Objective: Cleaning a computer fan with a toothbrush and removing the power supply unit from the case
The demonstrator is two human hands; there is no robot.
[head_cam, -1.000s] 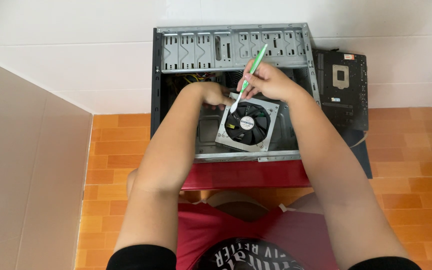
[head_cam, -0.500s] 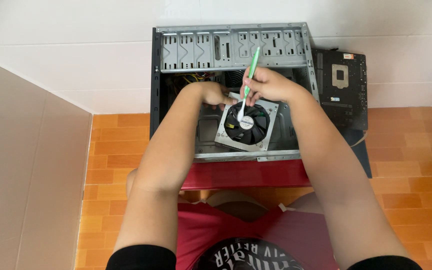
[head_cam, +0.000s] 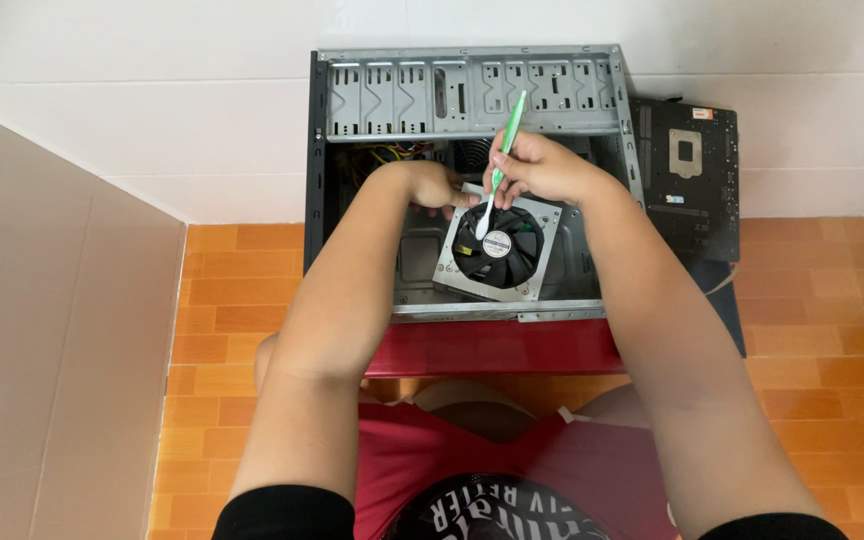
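Note:
An open grey computer case [head_cam: 472, 100] lies on a red stool [head_cam: 492, 345] in front of me. Inside it sits a grey metal box with a black fan [head_cam: 497, 250], tilted a little. My left hand [head_cam: 432, 185] grips the box's upper left corner. My right hand [head_cam: 542, 165] holds a green toothbrush [head_cam: 507, 135] like a pen. Its white head [head_cam: 482, 228] rests on the fan blades just above the round hub.
A black motherboard [head_cam: 687, 175] leans against the white tiled wall to the right of the case. The floor has orange tiles [head_cam: 242, 290]. A beige panel [head_cam: 52, 330] stands at the left. My knees are under the stool.
My right hand has swung the toothbrush from a right-leaning tilt to nearly upright, and the brush head has slid left across the fan blades. My left hand has stayed on the box.

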